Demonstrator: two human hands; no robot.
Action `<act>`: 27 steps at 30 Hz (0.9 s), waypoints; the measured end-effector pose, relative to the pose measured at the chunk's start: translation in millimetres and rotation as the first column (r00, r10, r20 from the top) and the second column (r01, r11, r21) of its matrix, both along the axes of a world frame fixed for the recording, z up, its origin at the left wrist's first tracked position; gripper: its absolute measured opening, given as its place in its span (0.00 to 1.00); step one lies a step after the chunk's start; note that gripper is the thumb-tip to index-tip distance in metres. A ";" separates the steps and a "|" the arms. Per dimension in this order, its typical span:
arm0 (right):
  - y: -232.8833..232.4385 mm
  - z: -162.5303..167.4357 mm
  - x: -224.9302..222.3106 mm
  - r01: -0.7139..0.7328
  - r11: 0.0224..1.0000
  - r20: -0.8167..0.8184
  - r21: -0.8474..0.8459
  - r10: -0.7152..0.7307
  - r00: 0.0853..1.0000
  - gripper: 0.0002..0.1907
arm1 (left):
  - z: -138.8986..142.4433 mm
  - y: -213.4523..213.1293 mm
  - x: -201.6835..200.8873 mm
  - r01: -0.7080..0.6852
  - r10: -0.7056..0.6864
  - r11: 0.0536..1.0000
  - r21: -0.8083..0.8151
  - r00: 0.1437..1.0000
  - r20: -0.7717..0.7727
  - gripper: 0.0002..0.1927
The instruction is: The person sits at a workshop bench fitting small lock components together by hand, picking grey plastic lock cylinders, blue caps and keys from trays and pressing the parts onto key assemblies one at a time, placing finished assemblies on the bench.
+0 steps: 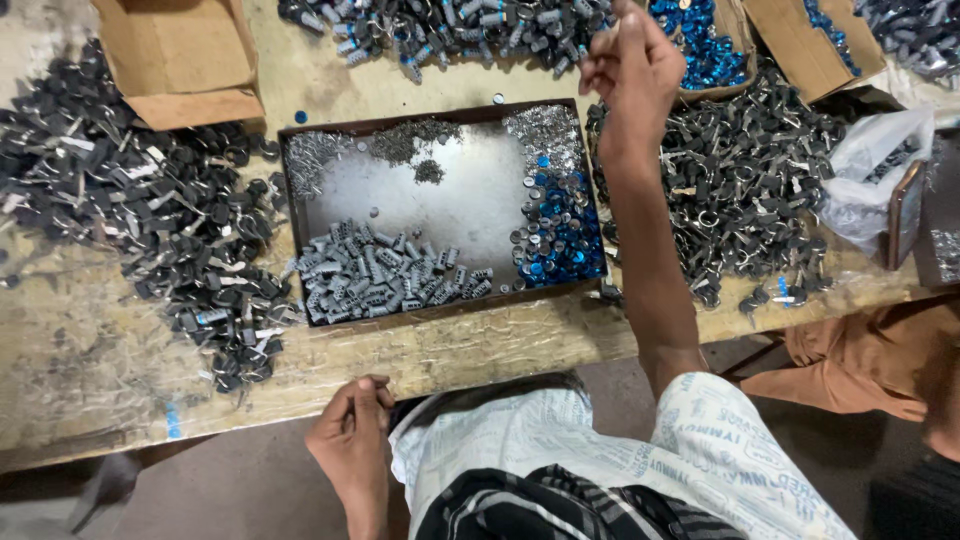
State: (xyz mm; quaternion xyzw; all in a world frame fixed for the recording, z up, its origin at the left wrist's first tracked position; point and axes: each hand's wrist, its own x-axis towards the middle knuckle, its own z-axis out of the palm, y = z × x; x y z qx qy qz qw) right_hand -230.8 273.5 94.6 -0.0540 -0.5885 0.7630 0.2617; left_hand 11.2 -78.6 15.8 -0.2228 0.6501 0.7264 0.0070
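Note:
My right hand (pixel 630 60) is stretched out far over the table, fingers pinched together above a heap of grey plastic parts (pixel 450 30). Whether it holds anything is hidden. My left hand (pixel 350 430) rests low at the table's near edge beside my lap, fingers curled shut with nothing visible in them. Between the hands lies a shallow metal tray (pixel 290 200). It holds grey ribbed plastic pieces (pixel 380 280), shiny blue discs (pixel 560 235) and small metal springs (pixel 540 130).
Heaps of black-headed keys lie left (pixel 150 220) and right (pixel 740 180) of the tray. Cardboard boxes (pixel 180 60) stand at the back, one with blue discs (pixel 700 40). A plastic bag (pixel 880 170) lies far right, near another person's leg in brown trousers (pixel 870 360).

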 end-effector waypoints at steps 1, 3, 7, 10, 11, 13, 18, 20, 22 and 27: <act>2.1 -10.2 5.8 0.008 0.997 0.079 0.079 -0.014 0.997 0.12 | -2.6 -0.3 0.2 -0.009 0.010 1.000 0.003 1.000 -0.012 0.10; 2.9 -42.6 40.2 -0.034 0.961 0.237 0.274 -0.034 0.971 0.11 | -7.3 -0.6 4.1 -0.039 0.039 0.999 0.018 0.999 -0.004 0.10; -5.7 -114.9 146.3 -0.035 0.833 0.470 0.552 -0.276 0.839 0.14 | -16.3 -4.3 2.2 -0.066 0.065 0.997 0.039 0.998 0.026 0.11; -21.1 -144.4 214.6 0.097 0.853 0.499 0.512 -0.387 0.775 0.10 | -17.7 -3.4 -6.1 -0.044 0.044 0.998 0.051 0.999 -0.003 0.12; -29.2 -150.1 229.7 0.161 0.858 0.472 0.488 -0.414 0.779 0.09 | -17.1 -1.2 -11.5 -0.026 0.027 0.997 0.069 0.999 -0.022 0.11; -46.9 -156.7 250.9 0.164 0.796 0.407 0.583 -0.460 0.789 0.09 | -11.0 4.1 -20.0 0.024 -0.020 0.998 0.060 0.998 -0.067 0.11; -53.6 -134.5 224.8 0.173 0.625 -0.014 0.762 -0.251 0.968 0.10 | 21.8 23.2 -38.8 0.124 -0.125 0.992 -0.023 0.951 -0.281 0.07; -52.2 -109.1 198.4 0.197 0.562 -0.132 0.803 -0.155 0.979 0.11 | 40.8 26.4 -45.7 0.146 -0.141 0.989 -0.017 0.913 -0.384 0.08; -51.7 -83.3 174.6 0.258 0.477 -0.239 0.840 -0.101 0.966 0.10 | 60.6 27.2 -48.5 0.142 -0.147 0.989 -0.047 0.869 -0.472 0.09; -59.1 -58.7 146.8 0.296 0.488 -0.337 0.821 -0.003 0.941 0.07 | 99.3 18.9 -51.3 0.015 -0.176 0.972 -0.235 0.707 -0.685 0.08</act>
